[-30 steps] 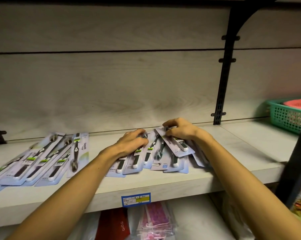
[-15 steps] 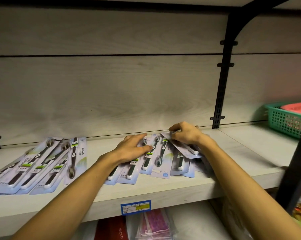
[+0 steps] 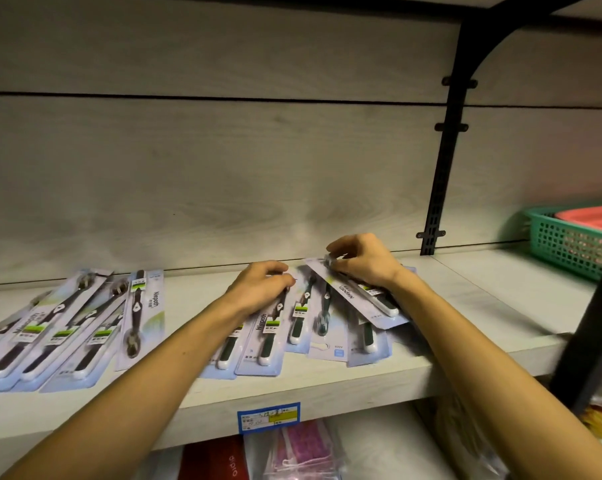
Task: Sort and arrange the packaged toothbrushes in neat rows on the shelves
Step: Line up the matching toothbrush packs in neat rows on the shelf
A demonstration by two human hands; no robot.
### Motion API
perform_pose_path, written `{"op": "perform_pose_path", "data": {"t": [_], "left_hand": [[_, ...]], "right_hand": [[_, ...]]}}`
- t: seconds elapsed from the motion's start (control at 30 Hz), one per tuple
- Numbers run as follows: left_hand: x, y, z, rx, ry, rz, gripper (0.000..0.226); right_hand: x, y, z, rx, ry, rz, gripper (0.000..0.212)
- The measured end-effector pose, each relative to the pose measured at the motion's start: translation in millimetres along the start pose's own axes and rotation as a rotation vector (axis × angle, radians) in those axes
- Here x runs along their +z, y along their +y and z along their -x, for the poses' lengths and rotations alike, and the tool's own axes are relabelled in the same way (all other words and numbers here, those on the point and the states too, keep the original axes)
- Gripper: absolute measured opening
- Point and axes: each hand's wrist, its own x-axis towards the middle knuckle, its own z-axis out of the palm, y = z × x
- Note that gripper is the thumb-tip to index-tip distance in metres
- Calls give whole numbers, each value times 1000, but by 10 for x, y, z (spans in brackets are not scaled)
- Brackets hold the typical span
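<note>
Under right hand fingers: tilted toothbrush pack.

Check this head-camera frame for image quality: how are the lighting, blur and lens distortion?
Head view: dim, warm light with dark corners; wide-angle bending shows in the curved shelf edge and black bracket. Head view: the left toothbrush packs are smeared, print barely legible, and the green basket is soft. Head view: the left hand and right hand read fairly clearly; no strong glare.

You face a pale wood-grain back panel in dim light; a black slotted metal upright rises right; a green plastic mesh basket holds something reddish, perhaps a lid.
</note>
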Motion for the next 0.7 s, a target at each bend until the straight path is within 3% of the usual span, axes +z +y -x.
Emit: {"op": "perform_pose_path", "data": {"t": [0.17,0.4,0.57,0.7], "left_hand": [[-100,-57,14,62,-41,-229,54],[-142,-74,56,148,6,-418,33],[-112,-40,43,98,89,-298,17],[-124,-14,9,8,122,-123,26]], "right_hand": [[5,-30,9,-16,-38,-20,27],[80,-114,36,-47,-71,-109,35],[133,-227,-81,-3,-67,-24,37],[162,-311,-141,27,-161,35,32]]}}
